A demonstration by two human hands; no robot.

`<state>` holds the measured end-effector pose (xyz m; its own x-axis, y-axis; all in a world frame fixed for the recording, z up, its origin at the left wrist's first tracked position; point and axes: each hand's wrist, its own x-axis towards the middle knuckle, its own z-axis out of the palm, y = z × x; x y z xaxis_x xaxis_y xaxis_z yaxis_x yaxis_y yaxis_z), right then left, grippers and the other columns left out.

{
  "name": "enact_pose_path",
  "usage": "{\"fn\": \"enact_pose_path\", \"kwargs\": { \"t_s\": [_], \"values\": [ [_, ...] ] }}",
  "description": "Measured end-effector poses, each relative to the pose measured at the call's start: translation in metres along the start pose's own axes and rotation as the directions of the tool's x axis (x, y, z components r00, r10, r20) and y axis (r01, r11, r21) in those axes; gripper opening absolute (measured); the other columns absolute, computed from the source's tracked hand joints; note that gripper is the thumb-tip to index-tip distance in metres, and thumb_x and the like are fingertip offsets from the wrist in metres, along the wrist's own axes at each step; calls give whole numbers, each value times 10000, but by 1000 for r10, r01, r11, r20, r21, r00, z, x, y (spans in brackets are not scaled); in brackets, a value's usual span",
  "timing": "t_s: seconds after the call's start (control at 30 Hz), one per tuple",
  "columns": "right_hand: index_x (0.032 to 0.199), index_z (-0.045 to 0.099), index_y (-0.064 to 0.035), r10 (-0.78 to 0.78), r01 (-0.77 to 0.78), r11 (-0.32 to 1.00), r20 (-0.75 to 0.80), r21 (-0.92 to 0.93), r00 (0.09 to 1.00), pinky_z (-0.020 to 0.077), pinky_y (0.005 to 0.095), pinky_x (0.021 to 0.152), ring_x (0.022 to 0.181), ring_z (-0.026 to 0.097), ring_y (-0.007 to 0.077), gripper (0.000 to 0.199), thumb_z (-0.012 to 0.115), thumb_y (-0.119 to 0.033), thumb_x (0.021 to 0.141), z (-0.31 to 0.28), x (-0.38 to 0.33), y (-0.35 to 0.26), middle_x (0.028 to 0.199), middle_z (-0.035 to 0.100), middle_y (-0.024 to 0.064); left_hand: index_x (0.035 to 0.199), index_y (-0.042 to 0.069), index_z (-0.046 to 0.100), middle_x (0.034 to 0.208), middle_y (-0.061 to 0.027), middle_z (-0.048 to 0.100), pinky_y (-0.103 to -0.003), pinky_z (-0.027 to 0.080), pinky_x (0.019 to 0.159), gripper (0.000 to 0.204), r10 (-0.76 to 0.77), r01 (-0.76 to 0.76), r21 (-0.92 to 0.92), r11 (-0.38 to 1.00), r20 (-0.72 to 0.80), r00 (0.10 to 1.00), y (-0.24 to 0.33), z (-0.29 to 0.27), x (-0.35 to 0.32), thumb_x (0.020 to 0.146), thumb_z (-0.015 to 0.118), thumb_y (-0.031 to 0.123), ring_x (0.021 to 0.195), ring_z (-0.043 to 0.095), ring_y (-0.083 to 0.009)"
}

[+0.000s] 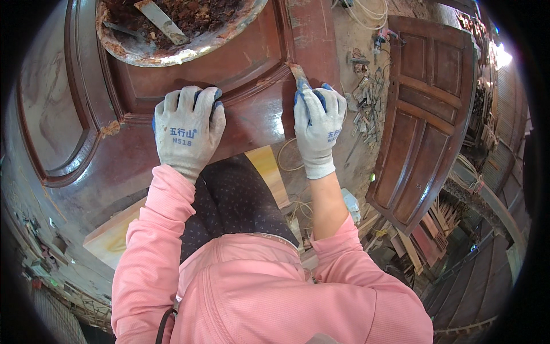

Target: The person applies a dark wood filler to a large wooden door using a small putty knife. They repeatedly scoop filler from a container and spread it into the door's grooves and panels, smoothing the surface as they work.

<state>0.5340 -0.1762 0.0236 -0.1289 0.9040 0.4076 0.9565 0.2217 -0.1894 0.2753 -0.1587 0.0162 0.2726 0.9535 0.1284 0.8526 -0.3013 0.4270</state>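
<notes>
left hand: grey knit glove, upper centre-left, palm down, fingers spread flat | right hand: grey knit glove, upper centre, fingers curled closed | both pink-sleeved forearms rise from lower edge

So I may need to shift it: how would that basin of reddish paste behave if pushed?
The basin looks well filled, so probably heavy. It sits on the sloped moulding of the door panel, so it may rock. The scraper inside could slide.
</notes>
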Motion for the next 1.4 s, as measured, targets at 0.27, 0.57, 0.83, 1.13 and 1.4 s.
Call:
{"fn": "enact_pose_path", "kwargs": {
  "t_s": [0.27,0.57,0.83,1.13,1.4],
  "values": [
    [1136,768,-83,81,-81,991,-1,109,997,498,432,854,952,589,307,282,771,-62,855,-12,20,-4,1002,651,83,1188,167,673,1108,-52,616,-462,482,901,276,13,-13,16,1000,-23,1000,0,-1,1,939,684,285,1046,596,-286],
    [1089,777,-162,-143,150,988,197,-22,970,502,406,833,928,592,265,242,753,-148,848,-33,66,8,929,596,34,1221,157,673,1147,-71,640,-457,478,912,288,3,-3,5,1000,8,1000,2,-1,2,945,674,237,1065,605,-305],
    [1070,782,-173,-519,578,816,424,-13,742,509,412,909,1001,611,242,205,735,-190,871,-47,134,15,976,628,19,1212,161,675,1146,-64,642,-456,482,909,282,-4,4,22,1000,-14,1000,2,-1,1,941,683,240,1067,607,-304],
    [1059,784,-157,-536,680,733,607,-9,586,512,416,925,1010,605,247,209,731,-175,858,-52,153,3,977,627,31,1112,183,667,1057,-31,636,-438,491,879,197,-5,6,14,1000,-64,998,2,0,1,947,679,288,1010,612,-271],
    [1047,768,-171,-485,556,830,437,-42,758,514,403,901,968,613,237,195,752,-192,854,-53,112,20,940,611,10,1127,187,652,1055,-31,638,-435,497,863,211,7,-6,16,1000,-71,997,3,-1,2,945,684,288,999,620,-268]
  ]
}}
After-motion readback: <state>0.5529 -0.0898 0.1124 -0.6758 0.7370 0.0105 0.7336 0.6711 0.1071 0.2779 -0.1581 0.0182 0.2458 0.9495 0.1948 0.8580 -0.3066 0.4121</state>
